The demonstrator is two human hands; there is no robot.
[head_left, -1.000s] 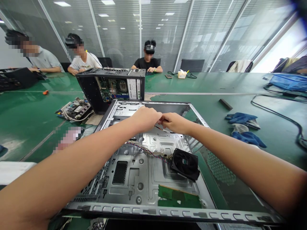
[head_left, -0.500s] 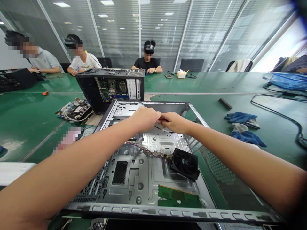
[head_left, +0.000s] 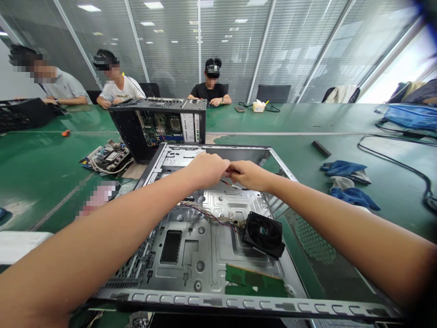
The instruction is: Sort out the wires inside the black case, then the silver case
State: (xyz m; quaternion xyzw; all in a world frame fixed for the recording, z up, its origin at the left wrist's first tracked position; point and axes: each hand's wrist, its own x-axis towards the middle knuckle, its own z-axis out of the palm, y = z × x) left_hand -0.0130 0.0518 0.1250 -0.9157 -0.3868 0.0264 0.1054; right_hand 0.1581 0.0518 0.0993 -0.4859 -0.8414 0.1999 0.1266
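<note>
A thin red-and-white wire (head_left: 229, 183) runs out from under the two hands, which meet knuckle to knuckle above the far half of an open, gutted computer case (head_left: 191, 255). The left hand (head_left: 207, 169) is curled closed, fingers pinched toward the spot where the hands touch; the right hand (head_left: 248, 175) is closed in the same way, thumb and fingers pressed together at that joint. What exactly is pinched between them is hidden by the fingers, though the wire comes out just below the right hand and lies on the case floor.

Nearer than the hands, a bundle of twisted coloured leads (head_left: 208, 214) crosses the metal floor of the case and ends at a black cooling fan (head_left: 263, 234), which lies tilted below the right forearm. Closer still, a green circuit board (head_left: 254, 282) lies flat against the near rim.

Beyond the left hand stands a second black computer case (head_left: 129, 132), its side open and the motherboard showing. To the left of that, a loose circuit board (head_left: 107, 156) lies on the green table (head_left: 41, 159). Well to the right of the right hand lie blue work gloves (head_left: 344, 169). Three other people sit at the far side of the table, well apart from the hands.
</note>
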